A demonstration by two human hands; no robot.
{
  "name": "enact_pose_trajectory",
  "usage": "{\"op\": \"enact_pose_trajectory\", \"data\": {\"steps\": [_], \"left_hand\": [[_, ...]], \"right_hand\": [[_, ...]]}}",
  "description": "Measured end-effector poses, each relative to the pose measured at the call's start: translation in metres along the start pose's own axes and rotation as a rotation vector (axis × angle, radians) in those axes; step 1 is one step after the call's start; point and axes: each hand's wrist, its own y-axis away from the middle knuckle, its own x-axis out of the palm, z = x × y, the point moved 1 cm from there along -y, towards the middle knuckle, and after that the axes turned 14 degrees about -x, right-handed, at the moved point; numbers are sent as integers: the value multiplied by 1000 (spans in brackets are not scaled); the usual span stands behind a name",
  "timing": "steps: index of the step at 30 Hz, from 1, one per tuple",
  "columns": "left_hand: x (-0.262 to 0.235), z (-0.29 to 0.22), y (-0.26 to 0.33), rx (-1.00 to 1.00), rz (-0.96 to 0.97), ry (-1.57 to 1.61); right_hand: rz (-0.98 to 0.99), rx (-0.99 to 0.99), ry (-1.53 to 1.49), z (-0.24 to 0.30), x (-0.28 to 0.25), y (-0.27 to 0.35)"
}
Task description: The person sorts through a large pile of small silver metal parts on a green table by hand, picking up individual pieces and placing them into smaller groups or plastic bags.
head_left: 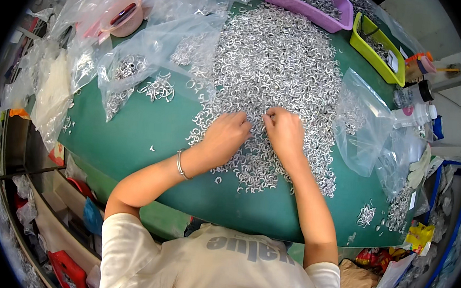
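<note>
A wide heap of small silver crescent-shaped metal pieces (280,66) spreads over the green tabletop (150,135). My left hand (225,136), with a bracelet (180,164) at its wrist, rests at the near left part of the heap with its fingers curled in. Just to its right, my right hand (285,132) has its thumb and fingers drawn together over the pieces. Both hands are closed, and whatever lies between the fingertips is too small or hidden to make out. Loose pieces lie between the hands and below them.
A purple tray (345,17) and a lime-green basket (375,57) hold more pieces at the back right. Clear plastic bags (357,146) lie at right, others at left near a pink bowl (129,25). Bottles (414,115) stand at the right edge. Small piles (159,88) sit apart.
</note>
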Motion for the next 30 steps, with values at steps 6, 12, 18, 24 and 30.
{"op": "enact_pose_trajectory", "data": {"steps": [6, 12, 18, 24, 30], "left_hand": [[-3, 2, 4, -13, -51, 46], [-12, 10, 3, -359, 92, 496], [0, -4, 8, -117, -96, 215], [12, -4, 8, 26, -116, -121], [7, -10, 4, 51, 2, -257]], "right_hand": [[23, 41, -63, -13, -3, -2], [43, 510, -1354, -15, -37, 45], [106, 648, -1844, -7, -32, 72], [122, 611, -1833, 1, -36, 81], [58, 540, -1515, 5, -42, 101]]}}
